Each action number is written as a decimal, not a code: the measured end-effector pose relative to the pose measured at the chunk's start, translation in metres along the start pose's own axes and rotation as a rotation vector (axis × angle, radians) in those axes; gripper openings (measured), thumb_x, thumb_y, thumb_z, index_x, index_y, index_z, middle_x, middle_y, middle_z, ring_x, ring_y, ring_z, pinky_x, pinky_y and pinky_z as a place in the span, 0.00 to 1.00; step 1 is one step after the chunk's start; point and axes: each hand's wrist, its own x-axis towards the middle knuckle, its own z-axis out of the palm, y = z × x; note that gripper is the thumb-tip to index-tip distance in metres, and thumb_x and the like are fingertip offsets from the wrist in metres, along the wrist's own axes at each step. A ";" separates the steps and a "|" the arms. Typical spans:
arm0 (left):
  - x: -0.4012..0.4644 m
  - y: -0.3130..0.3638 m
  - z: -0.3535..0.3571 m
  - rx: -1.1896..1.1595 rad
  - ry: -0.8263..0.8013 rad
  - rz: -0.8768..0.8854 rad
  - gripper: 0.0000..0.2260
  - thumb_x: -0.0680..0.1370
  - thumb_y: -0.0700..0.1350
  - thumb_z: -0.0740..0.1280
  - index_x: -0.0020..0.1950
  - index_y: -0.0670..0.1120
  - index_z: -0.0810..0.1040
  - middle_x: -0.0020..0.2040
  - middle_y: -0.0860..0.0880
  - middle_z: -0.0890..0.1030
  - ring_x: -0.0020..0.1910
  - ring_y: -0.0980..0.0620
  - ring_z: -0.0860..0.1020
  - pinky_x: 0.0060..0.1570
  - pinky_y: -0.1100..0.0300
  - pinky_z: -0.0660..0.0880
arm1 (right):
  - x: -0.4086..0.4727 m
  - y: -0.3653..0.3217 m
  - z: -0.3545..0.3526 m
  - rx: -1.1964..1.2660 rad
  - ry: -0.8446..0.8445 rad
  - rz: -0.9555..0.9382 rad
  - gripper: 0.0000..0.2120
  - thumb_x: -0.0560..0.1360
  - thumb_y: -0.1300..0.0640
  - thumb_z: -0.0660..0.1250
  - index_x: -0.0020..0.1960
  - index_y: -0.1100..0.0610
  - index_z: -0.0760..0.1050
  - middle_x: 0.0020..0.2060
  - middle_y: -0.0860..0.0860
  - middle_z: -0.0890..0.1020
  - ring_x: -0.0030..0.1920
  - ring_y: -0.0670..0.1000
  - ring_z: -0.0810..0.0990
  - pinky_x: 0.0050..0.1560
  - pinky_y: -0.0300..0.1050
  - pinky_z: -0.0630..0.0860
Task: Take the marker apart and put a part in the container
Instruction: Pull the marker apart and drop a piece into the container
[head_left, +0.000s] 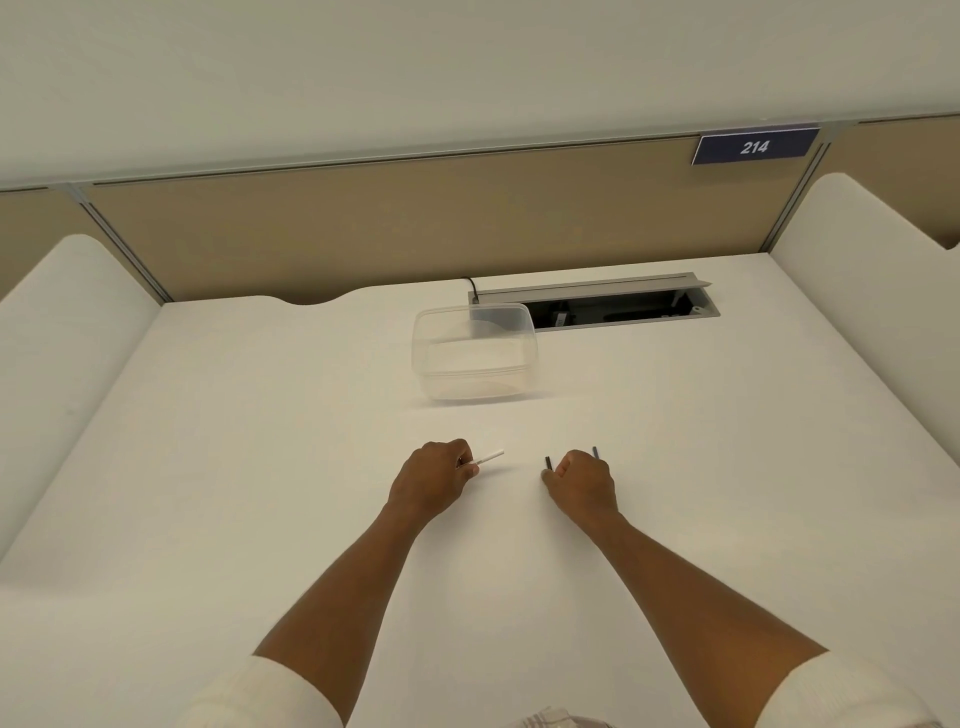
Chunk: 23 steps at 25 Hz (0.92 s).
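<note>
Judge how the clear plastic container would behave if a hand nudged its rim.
The container looks thin-walled and empty, so probably light and apt to slide on the smooth white desk. Its broad base suggests it would skid rather than tip. The walls may flex slightly.

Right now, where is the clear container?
In the head view, the clear container sits empty on the white desk, centre-far, beyond both hands and just left of the open cable tray.

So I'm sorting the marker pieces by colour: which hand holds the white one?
The left hand pinches the white piece; the right hand holds dark pieces.
</note>
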 end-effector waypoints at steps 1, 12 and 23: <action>0.000 0.000 0.000 0.001 0.000 0.000 0.07 0.78 0.52 0.65 0.45 0.50 0.76 0.39 0.51 0.80 0.39 0.48 0.77 0.36 0.53 0.73 | 0.000 -0.001 0.000 0.021 0.000 0.007 0.13 0.76 0.49 0.64 0.43 0.59 0.75 0.45 0.55 0.83 0.63 0.55 0.76 0.59 0.48 0.74; -0.001 0.012 -0.002 0.001 0.031 0.044 0.07 0.78 0.52 0.65 0.46 0.50 0.76 0.41 0.52 0.81 0.40 0.49 0.77 0.36 0.54 0.73 | -0.004 -0.026 -0.002 0.058 0.039 -0.468 0.06 0.76 0.58 0.66 0.52 0.52 0.76 0.44 0.45 0.77 0.44 0.46 0.75 0.41 0.37 0.66; -0.002 0.023 -0.001 -0.013 0.135 0.187 0.07 0.78 0.48 0.66 0.55 0.52 0.77 0.51 0.54 0.81 0.52 0.51 0.78 0.45 0.53 0.77 | 0.005 -0.044 0.004 -0.197 -0.152 -0.495 0.06 0.79 0.58 0.65 0.49 0.57 0.80 0.43 0.53 0.81 0.44 0.53 0.78 0.42 0.45 0.72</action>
